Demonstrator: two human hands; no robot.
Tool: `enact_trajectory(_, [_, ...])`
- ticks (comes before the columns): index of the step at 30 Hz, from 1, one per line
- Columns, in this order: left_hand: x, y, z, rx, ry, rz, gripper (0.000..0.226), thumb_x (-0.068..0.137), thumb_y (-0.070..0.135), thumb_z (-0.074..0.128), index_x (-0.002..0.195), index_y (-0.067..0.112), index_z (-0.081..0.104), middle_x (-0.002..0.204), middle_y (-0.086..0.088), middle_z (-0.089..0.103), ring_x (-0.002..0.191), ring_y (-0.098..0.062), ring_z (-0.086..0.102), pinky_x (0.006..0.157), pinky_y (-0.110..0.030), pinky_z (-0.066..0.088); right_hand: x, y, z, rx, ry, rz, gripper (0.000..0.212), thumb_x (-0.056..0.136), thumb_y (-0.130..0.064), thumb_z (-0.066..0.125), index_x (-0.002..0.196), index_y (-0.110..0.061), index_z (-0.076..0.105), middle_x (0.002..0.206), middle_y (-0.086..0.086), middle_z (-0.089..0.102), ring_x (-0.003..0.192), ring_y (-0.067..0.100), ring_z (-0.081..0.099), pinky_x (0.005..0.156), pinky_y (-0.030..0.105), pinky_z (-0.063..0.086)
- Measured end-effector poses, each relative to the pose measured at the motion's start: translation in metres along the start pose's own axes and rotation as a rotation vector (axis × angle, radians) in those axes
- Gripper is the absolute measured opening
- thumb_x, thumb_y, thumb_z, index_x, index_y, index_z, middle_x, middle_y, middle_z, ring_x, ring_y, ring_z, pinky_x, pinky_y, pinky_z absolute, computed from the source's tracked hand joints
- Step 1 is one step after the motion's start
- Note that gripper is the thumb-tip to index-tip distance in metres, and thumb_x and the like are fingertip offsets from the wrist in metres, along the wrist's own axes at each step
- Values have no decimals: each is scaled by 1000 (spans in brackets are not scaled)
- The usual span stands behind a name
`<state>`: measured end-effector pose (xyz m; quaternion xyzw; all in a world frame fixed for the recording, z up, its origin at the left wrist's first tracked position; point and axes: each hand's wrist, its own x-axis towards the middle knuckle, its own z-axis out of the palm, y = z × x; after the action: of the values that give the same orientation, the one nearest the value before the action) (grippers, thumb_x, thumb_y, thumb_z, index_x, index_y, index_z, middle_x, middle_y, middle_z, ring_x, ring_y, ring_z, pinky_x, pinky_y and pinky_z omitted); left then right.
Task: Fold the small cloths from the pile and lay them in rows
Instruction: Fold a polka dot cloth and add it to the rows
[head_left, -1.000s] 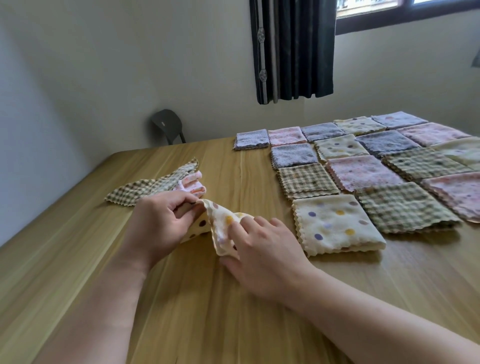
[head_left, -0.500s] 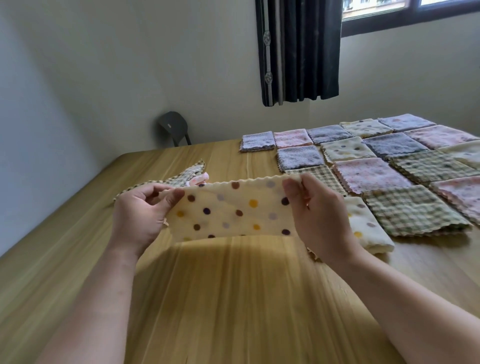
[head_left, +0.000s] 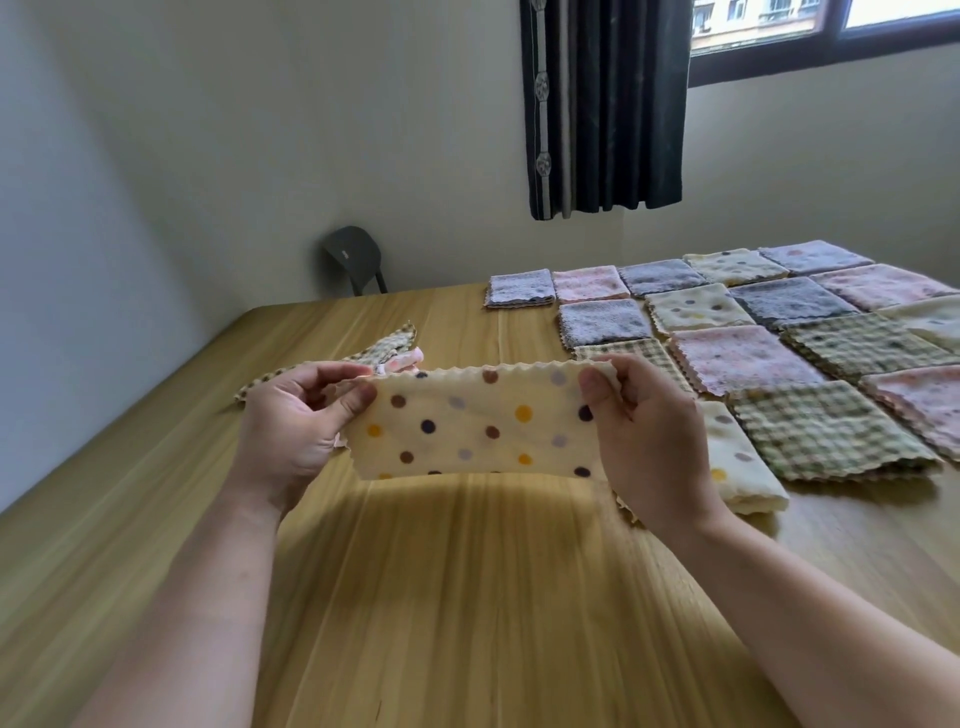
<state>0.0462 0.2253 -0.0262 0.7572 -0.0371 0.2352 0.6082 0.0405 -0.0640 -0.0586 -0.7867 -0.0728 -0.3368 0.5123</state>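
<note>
Polka-dot cloth (head_left: 478, 421): cream, scalloped edge, held as a long strip in the air above the counter (head_left: 467, 597), clear of it, stretched level between both hands. Lower edge looks smooth, so probably a fold; the scalloped edges lie together along the top.

Left grip (head_left: 296, 421): thumb and fingers pinching the strip's left end near the top corner.

Right grip (head_left: 649, 436): thumb in front, fingers behind, pinching the right end near the top corner.

Rows of folded cloths (head_left: 748, 358): right half of the counter, edges nearly touching. The nearest dotted square (head_left: 737, 467) lies just beside the right wrist and partly hidden behind it.

Pile remainder (head_left: 384, 353): a checked cloth and a pink one, on the counter beyond the left hand.

Hazards, as judged:
- Both pinches sit high on the corners. When the ends are brought together for the next fold, the two layers may slide and the scallops stop matching.
- Soft fabric: slack in the middle could bunch into a crooked crease.
- Setting down close to the nearest dotted square risks the wrist or forearm dragging it out of its row.
- Placement off-line would break the grid
</note>
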Motion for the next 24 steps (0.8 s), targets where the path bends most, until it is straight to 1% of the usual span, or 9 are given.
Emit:
enact_trajectory(3, [0, -1, 1, 23, -8, 2, 21, 82, 11, 79, 102, 12, 76, 93, -4, 77, 83, -8, 72, 72, -18, 57, 1, 1, -1, 3, 6, -14, 14, 101, -24, 60, 106, -22, 74, 74, -16, 68, 78, -3, 64, 67, 8, 43])
enact_trajectory(5, [0, -2, 2, 39, -6, 14, 20, 82, 12, 79, 102, 11, 76, 93, -5, 76, 83, -8, 72, 72, -17, 57, 2, 1, -1, 13, 6, 7, 13, 101, -24, 61, 102, -23, 74, 73, -14, 68, 77, 0, 64, 67, 11, 44])
enact_trajectory(7, [1, -3, 1, 79, 0, 41, 19, 81, 16, 79, 100, 13, 77, 93, -4, 76, 82, -5, 72, 71, -15, 56, 3, 2, -1, 21, 7, 35, 11, 100, -25, 62, 97, -24, 72, 72, -15, 67, 76, -1, 63, 64, 8, 41])
enact_trajectory(11, [1, -3, 1, 122, 10, 62, 24, 79, 25, 79, 98, 11, 78, 90, 6, 78, 84, -2, 72, 71, -12, 55, 2, 0, -2, 22, 17, 29, 6, 98, -23, 65, 94, -23, 70, 71, -19, 65, 75, -8, 61, 64, 3, 39])
enact_trajectory(15, [1, -1, 3, 184, 8, 93, 14, 84, 17, 76, 96, 9, 77, 82, 25, 74, 82, 9, 69, 70, -6, 50, 1, -2, -1, 22, 40, -26, 3, 96, -21, 69, 93, -20, 68, 72, -20, 63, 75, -9, 62, 67, 3, 41])
enact_trajectory(18, [-1, -1, 3, 221, -1, 126, 9, 87, 13, 75, 95, 12, 77, 81, 28, 73, 80, 9, 68, 68, -5, 50, 1, -1, -1, 8, 48, -62, 7, 97, -22, 67, 98, -15, 70, 75, -19, 64, 80, -3, 63, 68, 8, 46])
enact_trajectory(20, [-2, -1, 3, 231, -7, 126, 7, 88, 12, 74, 95, 14, 76, 80, 28, 73, 79, 9, 68, 63, -6, 50, 0, -1, 0, -1, 51, -92, 9, 99, -21, 65, 100, -15, 71, 76, -19, 64, 81, -3, 64, 68, 7, 46])
enact_trajectory(22, [-2, -1, 2, 248, -15, 124, 8, 89, 13, 74, 94, 19, 76, 83, 29, 72, 81, 8, 68, 62, -5, 50, 0, -2, -1, 2, 46, -107, 10, 100, -20, 63, 103, -16, 72, 79, -19, 65, 82, -4, 64, 69, 7, 48])
enact_trajectory(24, [-2, 0, 0, 260, -29, 129, 11, 89, 13, 73, 93, 23, 76, 86, 30, 73, 86, 8, 69, 64, -5, 51, 0, -2, -1, 3, 39, -114, 11, 101, -19, 62, 104, -17, 72, 80, -17, 67, 82, -3, 65, 70, 10, 49])
